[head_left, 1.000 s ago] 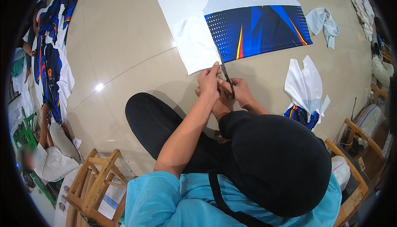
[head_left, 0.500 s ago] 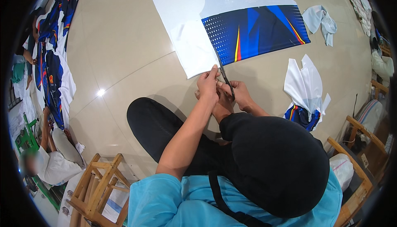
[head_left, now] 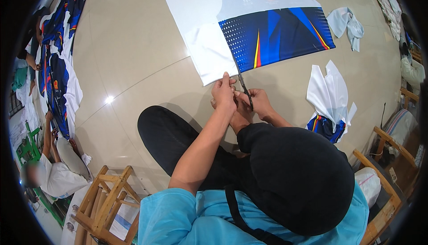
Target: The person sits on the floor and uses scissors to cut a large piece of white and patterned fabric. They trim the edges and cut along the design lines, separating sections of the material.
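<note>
A cloth panel (head_left: 276,39) lies flat on the floor ahead of me, blue and black with white dots and red-yellow stripes. White cloth (head_left: 207,55) borders its left side. My left hand (head_left: 224,94) is closed on the white cloth's near corner, its thumb on top. Held in my right hand (head_left: 260,101) is a pair of dark scissors (head_left: 242,84). The blades point away from me along the line where white meets blue, partly under or over the cloth; I cannot tell how far apart they are. My bare foot (head_left: 241,116) sits just behind both hands.
Grey cloth (head_left: 347,24) and a white-and-blue cut piece (head_left: 327,95) lie to the right. Wooden stools (head_left: 107,196) stand near left, with wooden frames (head_left: 379,209) near right. At far left, a person (head_left: 62,178) sits beside a long heap of printed cloth (head_left: 58,71).
My left thumb has shifted slightly left on the white cloth. The scissors and the cloth panel stay nearly where they were.
</note>
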Demonstrator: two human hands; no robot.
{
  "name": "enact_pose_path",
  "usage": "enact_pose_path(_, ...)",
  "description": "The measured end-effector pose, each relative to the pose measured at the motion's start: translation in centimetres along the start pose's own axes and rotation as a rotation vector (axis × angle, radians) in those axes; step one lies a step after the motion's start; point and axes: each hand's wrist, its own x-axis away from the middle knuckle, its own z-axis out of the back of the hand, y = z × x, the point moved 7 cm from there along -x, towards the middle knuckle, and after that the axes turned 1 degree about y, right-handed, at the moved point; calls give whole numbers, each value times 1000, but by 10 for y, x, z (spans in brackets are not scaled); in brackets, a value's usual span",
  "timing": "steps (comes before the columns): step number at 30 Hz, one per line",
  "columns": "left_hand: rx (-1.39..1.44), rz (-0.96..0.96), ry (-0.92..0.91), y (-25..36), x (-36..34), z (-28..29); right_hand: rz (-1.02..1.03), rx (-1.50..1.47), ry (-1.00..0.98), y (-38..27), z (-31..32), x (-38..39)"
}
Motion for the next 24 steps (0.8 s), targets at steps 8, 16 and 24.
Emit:
enact_pose_path(8,-2,-36,6,-3,-1,2,-40,-37,-29,0,3,0)
enact_pose_path(16,1,-38,1,-3,1,3,-19,-32,-11,-4,-1,3)
enact_pose_path(24,-4,-34,-4,-2,0,3,-19,25,-4,-5,3,2)
